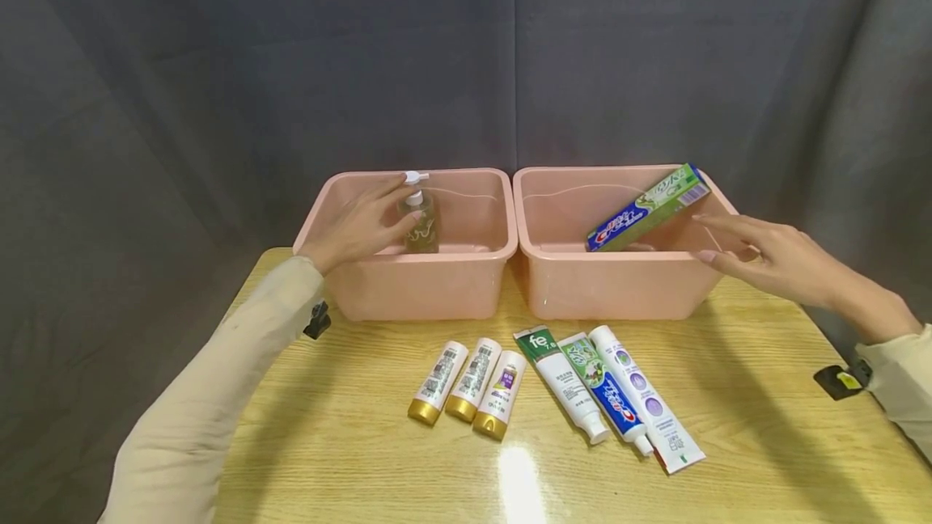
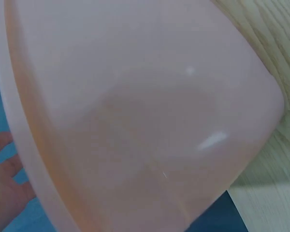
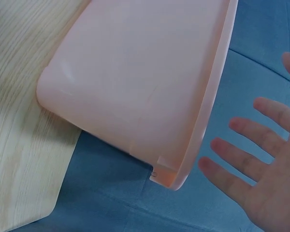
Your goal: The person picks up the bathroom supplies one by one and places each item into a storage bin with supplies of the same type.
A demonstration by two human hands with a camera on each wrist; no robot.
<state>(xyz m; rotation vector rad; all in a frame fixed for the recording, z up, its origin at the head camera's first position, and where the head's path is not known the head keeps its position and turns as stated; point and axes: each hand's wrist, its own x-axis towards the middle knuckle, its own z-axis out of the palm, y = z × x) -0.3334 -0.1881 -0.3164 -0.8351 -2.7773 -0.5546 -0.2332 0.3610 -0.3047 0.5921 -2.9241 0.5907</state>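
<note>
In the head view my left hand reaches over the left pink bin, its fingers extended beside a pump bottle with a white pump head. The bottle stands upright inside. In the left wrist view the spread fingers show past the bin's rim. A blue and green toothpaste box leans slantwise in the right pink bin, one end up at the back right corner. By that bin's right rim is my right hand, fingers apart and holding nothing.
On the wooden table, in front of the bins, lie three white tubes with gold caps. To their right lie a green and white tube, a blue and green toothpaste tube and a white and purple tube. A dark curtain hangs behind.
</note>
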